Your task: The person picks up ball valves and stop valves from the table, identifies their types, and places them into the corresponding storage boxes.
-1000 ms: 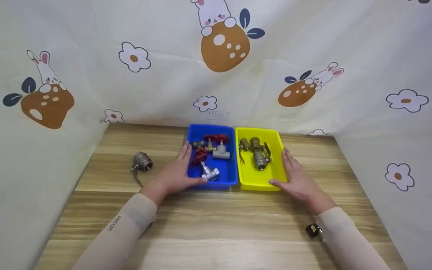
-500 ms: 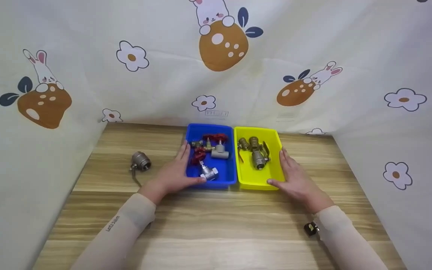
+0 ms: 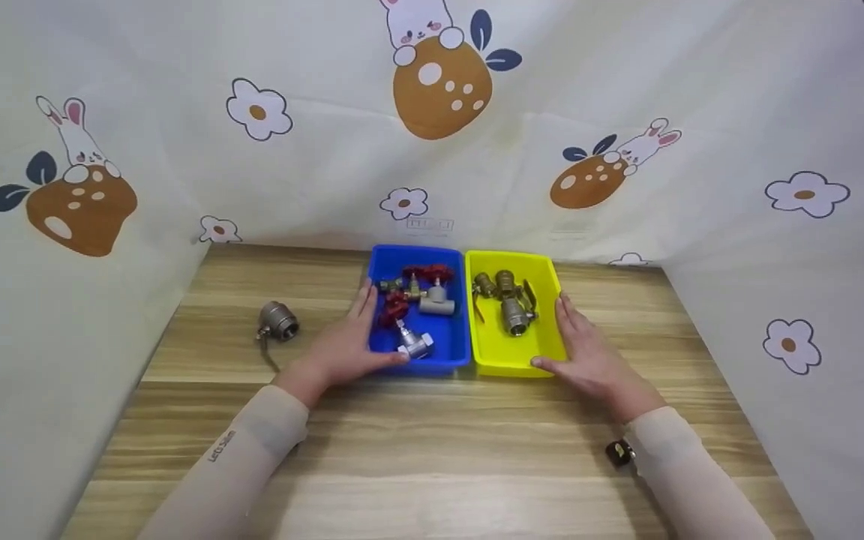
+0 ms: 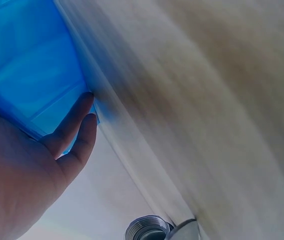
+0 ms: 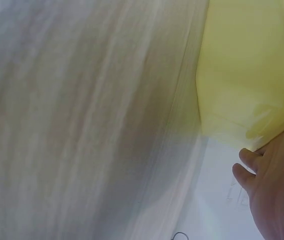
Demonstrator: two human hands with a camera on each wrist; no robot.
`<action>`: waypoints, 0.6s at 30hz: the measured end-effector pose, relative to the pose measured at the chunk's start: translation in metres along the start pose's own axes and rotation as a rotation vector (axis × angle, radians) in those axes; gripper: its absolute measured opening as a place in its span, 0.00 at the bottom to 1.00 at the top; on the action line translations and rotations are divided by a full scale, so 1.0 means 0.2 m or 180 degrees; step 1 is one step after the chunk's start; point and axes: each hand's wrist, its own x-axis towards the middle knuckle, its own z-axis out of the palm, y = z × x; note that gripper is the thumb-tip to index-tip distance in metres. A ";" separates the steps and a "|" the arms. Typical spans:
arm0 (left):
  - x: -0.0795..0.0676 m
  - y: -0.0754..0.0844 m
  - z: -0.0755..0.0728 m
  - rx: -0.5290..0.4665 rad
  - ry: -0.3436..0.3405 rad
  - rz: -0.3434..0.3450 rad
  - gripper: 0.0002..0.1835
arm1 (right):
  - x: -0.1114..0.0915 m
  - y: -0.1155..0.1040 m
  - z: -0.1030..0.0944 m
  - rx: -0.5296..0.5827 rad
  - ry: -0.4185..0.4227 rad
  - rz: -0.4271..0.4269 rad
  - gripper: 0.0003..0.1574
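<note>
My left hand (image 3: 338, 349) rests against the left side of a blue bin (image 3: 448, 341), fingers straight along its outer wall and thumb at the near rim. Inside lie a silver valve (image 3: 415, 343), a grey valve (image 3: 438, 304) and small brass valves (image 3: 413, 289), with red handwheels among them. Against the right side of a yellow bin (image 3: 503, 358) lies my right hand (image 3: 589, 356), its fingers extended and its thumb over the near corner. That bin holds a steel ball valve (image 3: 514, 319) and smaller brass valves (image 3: 505, 283). The bins stand side by side.
A steel ball valve (image 3: 279, 321) with a lever lies on the wooden table (image 3: 432, 450), left of the blue bin near my left wrist. Printed cloth (image 3: 312, 172) rises close behind the bins and at both sides.
The head view has shifted slightly, so everything sits a little further left and up. Both hands keep their places against the bins, and the valves lie as before.
</note>
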 end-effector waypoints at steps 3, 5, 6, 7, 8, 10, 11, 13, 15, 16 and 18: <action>0.01 0.00 -0.01 0.0024 -0.0024 -0.0004 0.76 | 0.00 0.00 0.00 -0.0011 -0.0001 -0.0010 0.76; 0.01 0.01 -0.01 0.0035 -0.0043 0.0012 0.76 | 0.00 0.01 -0.01 0.0005 0.0017 -0.0022 0.77; 0.01 0.01 -0.01 0.0030 -0.0052 0.0036 0.76 | 0.00 0.01 -0.01 0.0011 0.0026 -0.0027 0.77; 0.01 0.01 -0.01 0.0036 -0.0061 0.0056 0.76 | 0.00 0.01 -0.01 0.0025 0.0036 -0.0032 0.77; 0.01 0.01 -0.01 0.0042 -0.0069 0.0082 0.76 | 0.00 0.01 -0.01 0.0044 0.0052 -0.0038 0.77; 0.02 0.01 -0.02 0.0058 -0.0066 0.0126 0.75 | 0.00 0.01 -0.01 0.0072 0.0068 -0.0036 0.77; 0.02 0.01 -0.02 0.0068 -0.0072 0.0141 0.75 | 0.01 0.00 -0.01 0.0083 0.0072 -0.0029 0.77; 0.02 0.02 -0.03 0.0120 -0.0058 0.0132 0.73 | 0.01 0.00 -0.01 0.0088 0.0075 -0.0033 0.77; 0.01 0.03 -0.06 0.0152 -0.0004 0.0100 0.70 | 0.01 0.00 0.00 0.0090 0.0074 -0.0042 0.77; 0.01 0.04 -0.08 0.0183 0.0036 0.0071 0.69 | 0.01 0.00 0.00 0.0089 0.0071 -0.0053 0.77; 0.00 0.04 -0.13 0.0255 0.0163 0.0050 0.64 | 0.00 0.00 0.01 0.0126 0.0076 -0.0047 0.77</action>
